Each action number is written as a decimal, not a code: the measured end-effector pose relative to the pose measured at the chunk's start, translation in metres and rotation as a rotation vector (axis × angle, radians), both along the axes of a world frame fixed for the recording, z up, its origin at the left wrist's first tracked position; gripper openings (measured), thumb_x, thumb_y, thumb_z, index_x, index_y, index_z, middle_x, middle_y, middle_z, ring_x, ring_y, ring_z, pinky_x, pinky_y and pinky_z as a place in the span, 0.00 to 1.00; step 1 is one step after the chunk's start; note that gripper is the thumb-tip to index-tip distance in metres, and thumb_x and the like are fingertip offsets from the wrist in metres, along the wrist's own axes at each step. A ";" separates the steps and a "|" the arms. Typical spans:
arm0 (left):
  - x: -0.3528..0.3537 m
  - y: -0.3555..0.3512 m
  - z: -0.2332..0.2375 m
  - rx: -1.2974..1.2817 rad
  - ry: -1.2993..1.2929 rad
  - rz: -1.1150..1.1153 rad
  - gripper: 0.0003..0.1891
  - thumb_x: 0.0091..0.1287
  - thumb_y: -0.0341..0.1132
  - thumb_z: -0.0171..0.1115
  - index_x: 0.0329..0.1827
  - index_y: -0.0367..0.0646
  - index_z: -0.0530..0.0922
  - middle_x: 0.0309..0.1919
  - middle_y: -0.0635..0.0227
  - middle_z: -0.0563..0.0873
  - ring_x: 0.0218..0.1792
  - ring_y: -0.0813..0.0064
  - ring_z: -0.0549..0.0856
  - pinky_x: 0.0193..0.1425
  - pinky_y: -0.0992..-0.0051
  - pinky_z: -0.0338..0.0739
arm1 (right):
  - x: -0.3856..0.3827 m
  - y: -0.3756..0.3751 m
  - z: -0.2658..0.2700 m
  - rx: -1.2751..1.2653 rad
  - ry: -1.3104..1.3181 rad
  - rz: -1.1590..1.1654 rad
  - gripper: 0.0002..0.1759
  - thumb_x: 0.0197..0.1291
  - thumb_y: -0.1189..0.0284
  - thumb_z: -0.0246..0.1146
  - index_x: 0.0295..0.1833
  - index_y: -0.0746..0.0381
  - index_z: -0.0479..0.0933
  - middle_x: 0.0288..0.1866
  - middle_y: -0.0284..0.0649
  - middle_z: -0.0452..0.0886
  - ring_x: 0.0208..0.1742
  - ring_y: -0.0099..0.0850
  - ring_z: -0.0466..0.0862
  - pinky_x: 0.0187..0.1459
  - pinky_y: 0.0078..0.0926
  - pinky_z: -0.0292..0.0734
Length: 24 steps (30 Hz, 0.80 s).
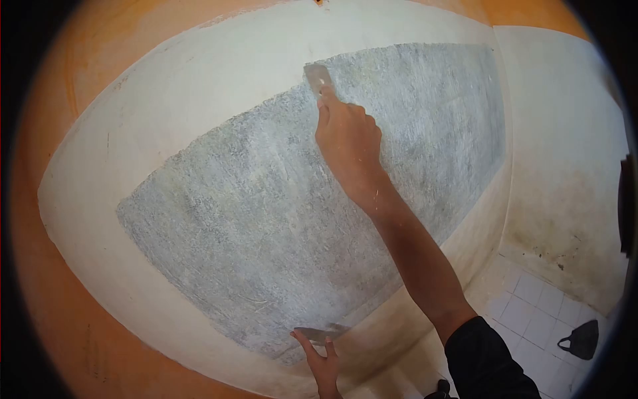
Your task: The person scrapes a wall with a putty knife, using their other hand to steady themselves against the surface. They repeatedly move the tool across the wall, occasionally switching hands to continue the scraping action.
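Note:
My right hand is wrapped round a scraper, its flat metal blade lying against the upper edge of a rough grey patch on the wall. Low in the view, my left hand has its thumb and a finger at a second flat dark blade, near the patch's lower edge. The other fingers of my left hand are hidden. A smooth white band of wall surrounds the grey patch.
Orange wall borders the white band. A stained side wall meets it at a corner on the right. Below lies a white tiled floor with a dark object with a loop handle on it.

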<state>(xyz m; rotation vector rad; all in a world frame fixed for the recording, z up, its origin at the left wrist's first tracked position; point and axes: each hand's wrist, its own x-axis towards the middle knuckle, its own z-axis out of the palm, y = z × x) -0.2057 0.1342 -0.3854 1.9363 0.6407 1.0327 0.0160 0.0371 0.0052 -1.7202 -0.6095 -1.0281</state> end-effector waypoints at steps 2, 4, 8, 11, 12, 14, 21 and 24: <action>-0.003 0.001 0.003 -0.005 -0.001 -0.009 0.47 0.70 0.32 0.62 0.83 0.32 0.39 0.83 0.40 0.40 0.84 0.50 0.41 0.84 0.63 0.40 | 0.006 0.006 0.000 0.029 -0.036 -0.026 0.19 0.75 0.66 0.54 0.64 0.58 0.80 0.30 0.49 0.85 0.32 0.45 0.88 0.33 0.42 0.82; -0.007 0.000 0.003 -0.012 0.009 -0.023 0.47 0.70 0.32 0.62 0.83 0.32 0.39 0.83 0.40 0.40 0.84 0.51 0.41 0.84 0.63 0.40 | 0.011 0.007 -0.007 0.055 -0.063 -0.057 0.19 0.75 0.65 0.55 0.65 0.57 0.80 0.29 0.49 0.85 0.31 0.44 0.88 0.32 0.41 0.82; -0.013 0.002 0.003 -0.021 0.020 -0.031 0.45 0.71 0.32 0.62 0.83 0.34 0.41 0.83 0.43 0.42 0.84 0.53 0.44 0.84 0.64 0.42 | 0.035 -0.007 -0.027 0.025 -0.171 -0.049 0.19 0.75 0.65 0.56 0.66 0.52 0.80 0.26 0.46 0.81 0.26 0.44 0.84 0.29 0.40 0.80; -0.006 0.005 -0.011 0.006 -0.056 -0.048 0.44 0.73 0.37 0.62 0.84 0.36 0.42 0.83 0.44 0.43 0.84 0.52 0.45 0.84 0.63 0.44 | 0.046 -0.009 -0.024 -0.001 -0.254 -0.040 0.19 0.74 0.64 0.57 0.66 0.51 0.80 0.26 0.47 0.81 0.24 0.44 0.83 0.29 0.40 0.79; -0.004 0.002 -0.013 0.018 -0.112 -0.064 0.46 0.74 0.43 0.63 0.84 0.37 0.43 0.83 0.43 0.43 0.84 0.50 0.45 0.84 0.61 0.44 | 0.045 -0.012 -0.024 -0.020 -0.233 -0.035 0.19 0.74 0.64 0.57 0.66 0.51 0.80 0.26 0.46 0.81 0.23 0.43 0.82 0.28 0.39 0.78; -0.003 -0.004 -0.017 -0.004 -0.088 -0.043 0.47 0.74 0.44 0.63 0.84 0.38 0.41 0.83 0.43 0.40 0.84 0.50 0.43 0.84 0.61 0.44 | 0.045 -0.021 -0.023 -0.046 -0.216 -0.035 0.20 0.75 0.63 0.56 0.67 0.51 0.79 0.25 0.44 0.80 0.24 0.40 0.80 0.30 0.37 0.77; 0.013 0.012 -0.038 0.093 -0.122 -0.026 0.49 0.73 0.45 0.64 0.84 0.40 0.39 0.83 0.43 0.35 0.84 0.49 0.39 0.84 0.60 0.43 | 0.050 -0.046 -0.004 -0.146 -0.161 0.013 0.20 0.75 0.62 0.56 0.67 0.53 0.80 0.28 0.47 0.83 0.29 0.40 0.81 0.38 0.37 0.77; 0.012 0.017 -0.044 0.040 -0.057 -0.008 0.48 0.73 0.47 0.64 0.84 0.39 0.41 0.83 0.42 0.35 0.83 0.48 0.41 0.84 0.59 0.45 | 0.058 -0.050 -0.002 -0.157 -0.171 0.059 0.19 0.75 0.63 0.56 0.65 0.54 0.81 0.34 0.50 0.86 0.32 0.42 0.83 0.40 0.36 0.78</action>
